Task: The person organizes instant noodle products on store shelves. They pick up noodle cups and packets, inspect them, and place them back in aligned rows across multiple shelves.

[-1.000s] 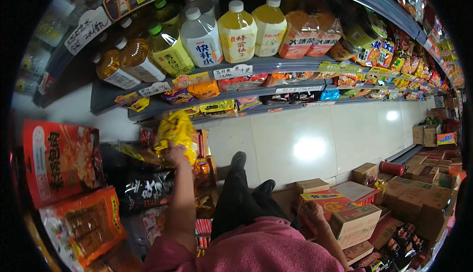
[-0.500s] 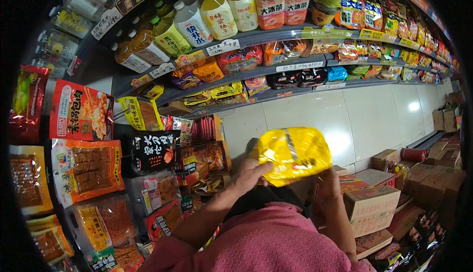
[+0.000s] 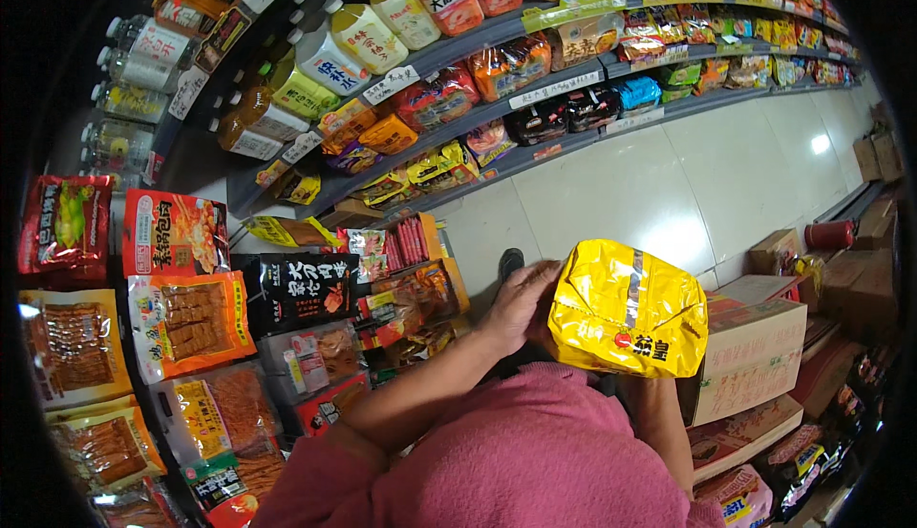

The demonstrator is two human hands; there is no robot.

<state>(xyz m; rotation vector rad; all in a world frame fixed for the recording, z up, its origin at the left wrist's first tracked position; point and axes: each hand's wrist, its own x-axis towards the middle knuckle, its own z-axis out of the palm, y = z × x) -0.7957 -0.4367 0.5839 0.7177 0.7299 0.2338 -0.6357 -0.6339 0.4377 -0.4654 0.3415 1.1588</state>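
A bulging yellow plastic pack [image 3: 626, 313], which looks like an instant noodle multipack, is held up in front of my body, tilted. A clear strip shows down its top, with dark and red print near its lower edge. My left hand [image 3: 522, 306] grips the pack's left side, the fingers partly hidden behind it. From below, my right forearm [image 3: 659, 428] reaches up to the pack's underside; the right hand itself is hidden behind the pack, which rests against it.
Curving shelves [image 3: 564, 84] of drinks and noodle packs run along the far side. Bagged snacks [image 3: 191, 323] fill a display at left. Cardboard boxes [image 3: 750, 356] are stacked at right near a red canister [image 3: 829, 235]. Pale floor tiles [image 3: 611, 189] lie between.
The pack has moved right and closer to me, turning so its printed lower edge shows. My left hand has shifted right with it, and the right hand has gone behind it.
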